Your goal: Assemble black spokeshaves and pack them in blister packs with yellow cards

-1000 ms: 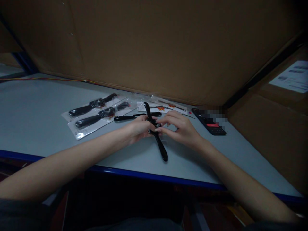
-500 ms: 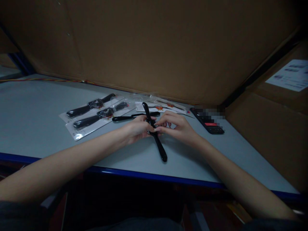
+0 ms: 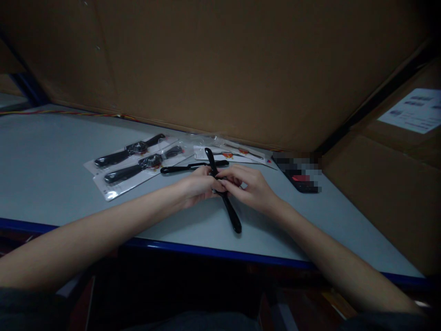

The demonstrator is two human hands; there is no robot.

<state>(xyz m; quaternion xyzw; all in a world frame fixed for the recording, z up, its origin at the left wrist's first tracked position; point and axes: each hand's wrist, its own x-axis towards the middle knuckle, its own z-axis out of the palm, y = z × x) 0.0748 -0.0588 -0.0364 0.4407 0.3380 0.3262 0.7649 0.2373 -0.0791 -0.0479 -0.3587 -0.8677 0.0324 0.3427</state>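
Observation:
A black two-handled spokeshave is held slantwise just above the table, one handle pointing away from me and the other towards me. My left hand is closed around its middle from the left. From the right, my right hand has thumb and fingers pinched together at the same middle part; what lies between the fingertips is hidden. Behind my hands another black spokeshave body lies on the table, with a gap at its centre.
Two carded clear packs with black spokeshaves lie at the left. Behind are flat cards with thin tools and crumpled clear plastic. A dark, partly blurred object with red lies right. Cardboard walls enclose the table.
My right hand's fingers have closed in further over the middle of the spokeshave. The tool's near handle has shifted very slightly right. My left hand keeps its hold.

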